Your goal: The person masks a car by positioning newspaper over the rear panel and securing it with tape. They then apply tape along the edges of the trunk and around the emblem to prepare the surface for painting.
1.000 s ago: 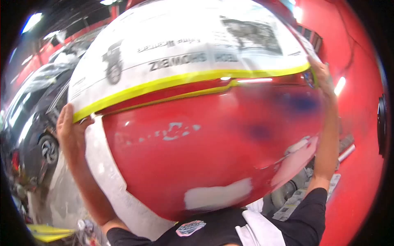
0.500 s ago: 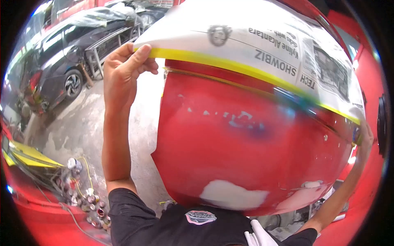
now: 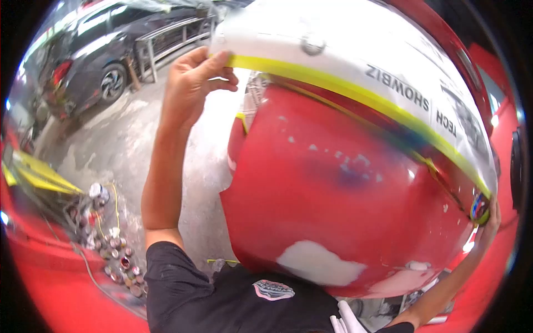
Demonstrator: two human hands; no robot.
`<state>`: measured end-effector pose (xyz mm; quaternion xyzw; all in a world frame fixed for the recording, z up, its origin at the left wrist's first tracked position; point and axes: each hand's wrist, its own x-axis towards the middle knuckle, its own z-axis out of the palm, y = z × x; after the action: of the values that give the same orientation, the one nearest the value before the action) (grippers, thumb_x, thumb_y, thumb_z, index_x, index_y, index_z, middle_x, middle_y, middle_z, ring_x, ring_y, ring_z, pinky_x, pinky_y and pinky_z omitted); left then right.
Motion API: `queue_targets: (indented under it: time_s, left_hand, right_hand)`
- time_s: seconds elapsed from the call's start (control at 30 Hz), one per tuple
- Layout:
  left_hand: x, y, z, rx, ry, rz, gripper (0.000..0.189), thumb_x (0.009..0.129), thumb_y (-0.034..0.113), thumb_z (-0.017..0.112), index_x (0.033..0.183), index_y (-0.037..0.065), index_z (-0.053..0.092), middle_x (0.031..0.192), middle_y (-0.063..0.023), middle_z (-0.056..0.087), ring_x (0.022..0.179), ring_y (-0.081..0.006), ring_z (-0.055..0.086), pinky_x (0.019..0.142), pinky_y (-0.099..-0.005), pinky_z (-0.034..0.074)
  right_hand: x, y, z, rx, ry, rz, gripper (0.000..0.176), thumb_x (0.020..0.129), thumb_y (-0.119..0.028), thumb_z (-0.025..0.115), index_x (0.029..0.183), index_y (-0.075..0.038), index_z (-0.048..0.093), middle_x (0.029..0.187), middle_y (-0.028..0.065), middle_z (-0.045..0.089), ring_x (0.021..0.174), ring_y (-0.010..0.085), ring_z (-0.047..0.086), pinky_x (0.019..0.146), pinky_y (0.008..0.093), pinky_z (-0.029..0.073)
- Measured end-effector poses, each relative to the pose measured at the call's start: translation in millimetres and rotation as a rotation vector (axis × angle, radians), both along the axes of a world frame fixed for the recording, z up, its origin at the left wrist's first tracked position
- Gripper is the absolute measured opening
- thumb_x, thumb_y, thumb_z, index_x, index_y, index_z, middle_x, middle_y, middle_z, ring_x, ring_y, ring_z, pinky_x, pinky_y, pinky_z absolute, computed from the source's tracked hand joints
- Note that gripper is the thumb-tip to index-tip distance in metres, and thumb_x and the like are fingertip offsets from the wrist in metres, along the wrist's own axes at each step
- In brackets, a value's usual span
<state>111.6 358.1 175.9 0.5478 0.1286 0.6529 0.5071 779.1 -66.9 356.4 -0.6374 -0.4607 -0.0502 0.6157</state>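
A newspaper sheet (image 3: pixel 344 50) with yellow tape (image 3: pixel 333 83) along its lower edge spans between my hands, above a red car panel (image 3: pixel 333 211) with pale filler patches. My left hand (image 3: pixel 197 80) pinches the sheet's taped left corner between thumb and fingers, with the other fingers curled. At the far right, my right hand (image 3: pixel 491 216) is closed around a tape roll (image 3: pixel 479 209) at the strip's other end. Another yellow strip runs along the panel's upper edge, beneath the sheet.
A dark car (image 3: pixel 89 61) stands at the upper left beside a metal frame (image 3: pixel 172 41). Cans and bottles (image 3: pixel 119 258) cluster on the floor at the lower left, near a yellow panel (image 3: pixel 41 172). A hose curves beside them.
My left hand and the sheet's left end have shifted right in view. The tape roll at my right hand shows more clearly. The panel's left edge has moved right and newspaper shows behind it.
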Motion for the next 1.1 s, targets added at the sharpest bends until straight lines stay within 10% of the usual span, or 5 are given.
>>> queue_targets:
  time_s: [1.1]
  left_hand:
    - [15, 45, -42, 0.106, -0.067, -0.024, 0.026, 0.106, 0.02, 0.068, 0.12, -0.002, 0.07, 0.104, -0.0136, 0.076, 0.09, -0.0226, 0.076, 0.08, -0.039, 0.065]
  right_hand:
    - [-40, 10, -58, -0.003, 0.02, 0.153, 0.023, 0.109, -0.017, 0.065, 0.12, 0.002, 0.072, 0.107, 0.0025, 0.073, 0.089, 0.0059, 0.065, 0.079, 0.0233, 0.052]
